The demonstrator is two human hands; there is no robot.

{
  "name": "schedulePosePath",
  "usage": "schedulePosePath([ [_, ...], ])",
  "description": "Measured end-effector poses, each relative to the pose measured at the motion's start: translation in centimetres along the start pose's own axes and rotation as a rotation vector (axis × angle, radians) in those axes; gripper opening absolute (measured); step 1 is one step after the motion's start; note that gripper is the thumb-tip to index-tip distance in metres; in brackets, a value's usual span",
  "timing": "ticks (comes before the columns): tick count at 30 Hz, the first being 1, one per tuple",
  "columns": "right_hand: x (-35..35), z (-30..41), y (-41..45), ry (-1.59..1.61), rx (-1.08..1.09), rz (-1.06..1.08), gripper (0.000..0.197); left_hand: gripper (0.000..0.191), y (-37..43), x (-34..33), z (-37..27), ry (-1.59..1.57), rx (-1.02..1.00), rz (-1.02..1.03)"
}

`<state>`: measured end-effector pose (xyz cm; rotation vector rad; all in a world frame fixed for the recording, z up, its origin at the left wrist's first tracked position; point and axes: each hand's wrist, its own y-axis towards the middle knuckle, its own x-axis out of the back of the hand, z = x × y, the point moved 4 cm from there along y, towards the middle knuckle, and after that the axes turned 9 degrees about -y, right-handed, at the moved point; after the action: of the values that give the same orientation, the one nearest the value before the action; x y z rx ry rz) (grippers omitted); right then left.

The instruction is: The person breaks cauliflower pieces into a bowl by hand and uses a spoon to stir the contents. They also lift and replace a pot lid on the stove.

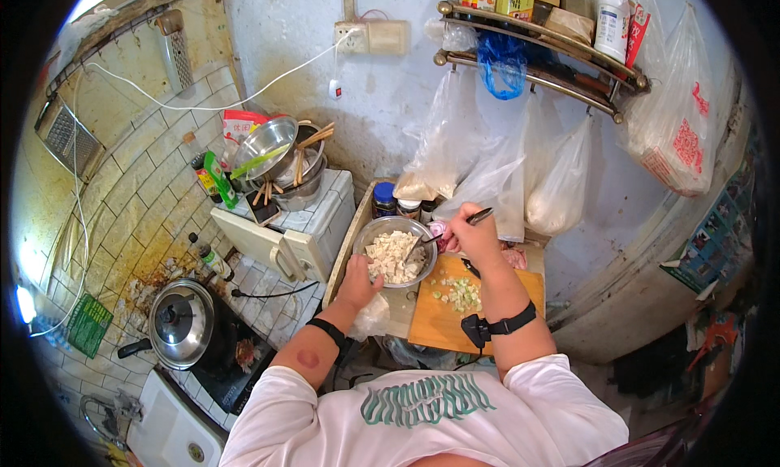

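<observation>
A metal bowl (pixel 429 273) holds white cubes that look like tofu (pixel 393 254). My right hand (pixel 469 232) grips a spoon (pixel 479 216) with a black handle, whose lower end reaches among the cubes. At the bowl's near left rim rests my left hand (pixel 359 282), its fingers touching the edge; whether it grips the rim I cannot tell. Right of the bowl lies a wooden cutting board (pixel 426 321) with chopped pale green pieces (pixel 463 293) and a dark-handled tool (pixel 470 268), partly hidden by my right arm. A pink and white item (pixel 437 228) sits behind the bowl's right side.
Jars (pixel 384 199) stand behind the bowl, below hanging plastic bags (pixel 432 156). At left, stacked metal bowls (pixel 265 147) top a tiled cabinet (pixel 338 193). A lidded pan (pixel 181 324) sits on a black cooker (pixel 234 369), near a white sink (pixel 170 430). A loaded shelf (pixel 536 34) is on the wall.
</observation>
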<state>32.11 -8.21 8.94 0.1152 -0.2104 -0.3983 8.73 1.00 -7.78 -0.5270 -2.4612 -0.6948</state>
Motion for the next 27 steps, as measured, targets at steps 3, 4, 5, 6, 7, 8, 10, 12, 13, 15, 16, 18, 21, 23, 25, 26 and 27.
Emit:
schedulePosePath([
  [3,0.8,0.9,-0.5,0.027,0.085,-0.015,0.014,0.041,0.0,-0.2,0.0,-0.006,-0.042,-0.023],
  [4,0.3,-0.4,-0.5,0.004,0.029,-0.003,0.014,0.041,0.2,-0.3,-0.2,-0.008,-0.045,-0.019],
  [5,-0.3,-1.5,-0.6,-0.018,-0.027,0.008,0.013,0.041,0.4,-0.3,-0.4,-0.015,-0.043,-0.013],
  [6,-1.8,-2.2,-0.7,-0.062,-0.084,0.024,0.013,0.042,0.3,-0.3,-0.5,-0.019,-0.036,-0.010],
  [7,-1.8,-2.4,-0.9,-0.061,-0.087,0.024,0.013,0.042,0.1,-0.4,-0.3,-0.018,-0.034,-0.007],
  [8,-1.7,-2.4,-1.1,-0.062,-0.048,0.029,0.015,0.042,0.0,-0.6,-0.1,-0.018,-0.031,-0.008],
  [10,-1.3,-0.8,-1.3,-0.063,0.003,0.010,0.018,0.042,0.0,-0.2,0.2,-0.010,-0.025,-0.017],
  [12,-0.6,1.2,-1.6,-0.026,0.035,0.003,0.018,0.042,0.0,0.0,0.1,-0.037,-0.015,-0.015],
  [13,-0.2,2.0,-1.7,0.007,0.072,-0.010,0.019,0.042,0.0,0.0,0.1,-0.037,-0.012,-0.013],
  [15,-0.1,1.8,-1.8,-0.015,0.084,-0.022,0.017,0.042,0.0,0.0,-0.3,-0.027,-0.052,-0.041],
  [16,-0.6,0.3,-1.5,-0.007,0.040,-0.025,0.016,0.042,0.2,-0.1,-0.3,-0.029,-0.053,-0.037],
  [18,-2.3,-2.1,-1.0,-0.046,-0.057,-0.015,0.015,0.043,0.3,-0.1,-0.3,-0.028,-0.061,-0.035],
  [21,-2.1,-2.1,-0.8,-0.028,-0.029,0.025,0.016,0.043,0.1,-0.4,0.2,-0.043,-0.047,-0.026],
  [23,-1.3,-0.7,-0.7,-0.034,-0.024,0.007,0.018,0.043,0.3,-0.2,0.4,-0.046,-0.042,-0.028],
  [25,-0.6,1.4,-1.3,0.019,0.026,-0.030,0.018,0.043,0.2,-0.1,0.4,-0.054,-0.036,-0.026],
  [26,-0.3,1.8,-1.3,-0.009,0.077,-0.028,0.018,0.042,0.2,-0.1,0.3,-0.042,-0.046,-0.033],
  [27,-0.4,1.6,-1.4,-0.009,0.077,-0.028,0.018,0.042,0.3,-0.1,0.3,-0.030,-0.058,-0.039],
])
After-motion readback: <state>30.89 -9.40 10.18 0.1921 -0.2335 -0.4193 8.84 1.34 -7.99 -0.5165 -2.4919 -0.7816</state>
